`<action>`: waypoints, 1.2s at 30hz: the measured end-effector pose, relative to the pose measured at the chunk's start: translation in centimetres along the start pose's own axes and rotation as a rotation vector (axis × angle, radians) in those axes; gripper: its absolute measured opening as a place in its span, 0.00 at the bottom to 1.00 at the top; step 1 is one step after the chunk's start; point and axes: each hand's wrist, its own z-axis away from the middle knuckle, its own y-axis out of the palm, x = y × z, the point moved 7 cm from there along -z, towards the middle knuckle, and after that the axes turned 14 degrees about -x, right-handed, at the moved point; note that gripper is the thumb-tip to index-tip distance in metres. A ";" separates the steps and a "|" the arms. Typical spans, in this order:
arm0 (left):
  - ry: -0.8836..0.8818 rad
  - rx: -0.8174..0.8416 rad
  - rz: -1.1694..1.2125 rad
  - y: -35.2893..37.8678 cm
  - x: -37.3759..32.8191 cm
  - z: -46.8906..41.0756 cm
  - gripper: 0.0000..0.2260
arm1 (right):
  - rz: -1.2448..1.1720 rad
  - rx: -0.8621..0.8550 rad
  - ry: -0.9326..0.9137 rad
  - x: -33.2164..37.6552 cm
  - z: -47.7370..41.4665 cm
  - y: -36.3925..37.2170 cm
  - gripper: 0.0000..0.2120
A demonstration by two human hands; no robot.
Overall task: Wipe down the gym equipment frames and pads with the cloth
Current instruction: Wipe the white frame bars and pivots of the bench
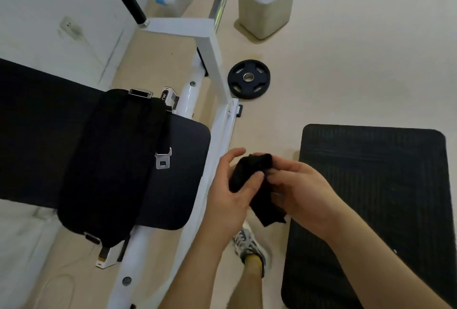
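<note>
A black cloth (249, 172) is bunched between both hands, just right of the machine. My left hand (228, 195) grips its lower left side, thumb across it. My right hand (299, 192) pinches the cloth from the right with curled fingers, and a corner hangs down below. To the left lies the black bench pad (190, 160) with a wide black belt pad (111, 160) and a metal buckle (163, 158) across it. The white steel frame (212, 61) runs along the pad's right side, close to my left hand.
A black weight plate (248, 78) lies flat on the floor beyond the frame. A black floor mat (371, 209) sits under my right arm. A beige bin (267, 2) with a phone on top stands far back. My sneaker (249, 247) is below the hands.
</note>
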 end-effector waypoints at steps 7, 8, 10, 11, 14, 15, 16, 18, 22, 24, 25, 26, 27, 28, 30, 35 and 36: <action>0.020 -0.035 -0.057 -4.6 -2.3 -9.2 0.07 | 0.582 -0.282 -0.299 6.3 -6.3 5.1 0.05; -0.028 0.027 -0.023 -4.5 -2.3 -10.3 0.07 | 0.632 -0.287 -0.309 7.1 -7.5 6.4 0.04; -0.108 0.105 0.035 -4.5 -2.5 -12.1 0.12 | 0.776 -0.276 -0.321 8.3 -9.6 8.9 0.03; -0.126 0.099 0.056 -4.8 -2.6 -12.9 0.12 | 0.876 -0.249 -0.338 8.9 -10.4 10.3 0.03; -0.181 0.044 0.129 -6.7 -3.2 -15.2 0.08 | 1.061 -0.132 -0.360 11.0 -12.2 13.8 0.06; -0.197 0.038 0.158 -7.4 -3.4 -15.9 0.08 | 1.095 -0.100 -0.348 11.9 -12.5 14.7 0.06; -0.208 0.037 0.188 -7.9 -3.7 -16.5 0.08 | 1.136 -0.068 -0.339 12.8 -12.7 15.7 0.06; -0.224 0.036 0.247 -8.6 -4.5 -17.4 0.08 | 1.257 0.015 -0.350 14.3 -13.1 17.8 0.08; -0.301 -0.078 0.312 -10.6 -6.1 -18.8 0.10 | 1.463 0.146 -0.421 16.3 -14.0 22.6 0.10; -0.313 -0.190 0.290 -12.7 -6.6 -19.8 0.11 | 1.623 0.159 -0.537 17.1 -14.9 24.9 0.09; -0.314 -0.238 0.276 -13.8 -6.7 -20.2 0.11 | 1.662 0.151 -0.582 17.3 -15.3 25.8 0.08; -0.312 -0.271 0.281 -14.6 -7.0 -20.5 0.10 | 1.680 0.151 -0.618 17.6 -15.7 26.7 0.09; -0.317 -0.283 0.285 -15.1 -7.2 -20.7 0.09 | 1.684 0.152 -0.635 17.6 -16.0 27.2 0.10; -0.331 -0.302 0.309 -15.7 -7.3 -20.8 0.09 | 1.711 0.177 -0.646 17.6 -16.4 28.1 0.13; -0.352 -0.308 0.382 -16.3 -7.8 -21.0 0.12 | 1.790 0.247 -0.657 17.2 -17.1 29.5 0.17; -0.380 -0.317 0.550 -17.9 -8.0 -22.5 0.09 | 1.871 0.490 -0.541 16.0 -20.6 33.1 0.11; -0.371 -0.321 0.511 -18.2 -7.8 -22.8 0.08 | 1.895 0.545 -0.520 15.8 -21.6 33.7 0.09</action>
